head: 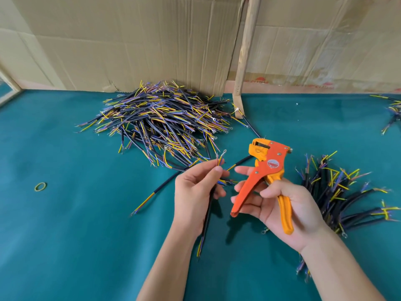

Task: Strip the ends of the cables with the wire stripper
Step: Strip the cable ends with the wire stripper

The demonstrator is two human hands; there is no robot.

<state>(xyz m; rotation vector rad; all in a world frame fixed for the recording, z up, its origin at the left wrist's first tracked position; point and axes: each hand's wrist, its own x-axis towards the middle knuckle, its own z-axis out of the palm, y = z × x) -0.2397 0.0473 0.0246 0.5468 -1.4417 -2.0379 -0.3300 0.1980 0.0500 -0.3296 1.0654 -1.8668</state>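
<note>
The green table (65,235) carries a large heap of cables (160,124) against the cardboard wall (130,40), and a smaller bundle (338,192) lies just right of the hands. Both show fanned coloured ends; which lot is finished cannot be told.

The right hand (288,211) is wrapped around the wire stripper (264,170), thumb over the orange handle and palm under the yellow one. The handles stand spread and the tool's mouth looks unoccupied, pointing up and away.

The left hand (195,192) is pinched shut on one black cable (206,218), held near upright, its thin inner wires (220,158) splayed above the fingertips, one bearing a small ring terminal. The wires stand near the stripper head but apart from it.

Judgement: the step in hand is feeding a wire end into the mouth. Done well, one wire is separated from its neighbours, gripped close to its tip, seated square against the stop, then squeezed in one steady pull. The ring-terminal wire should be kept clear.

A yellow rubber band (40,186) lies well to the left.
</note>
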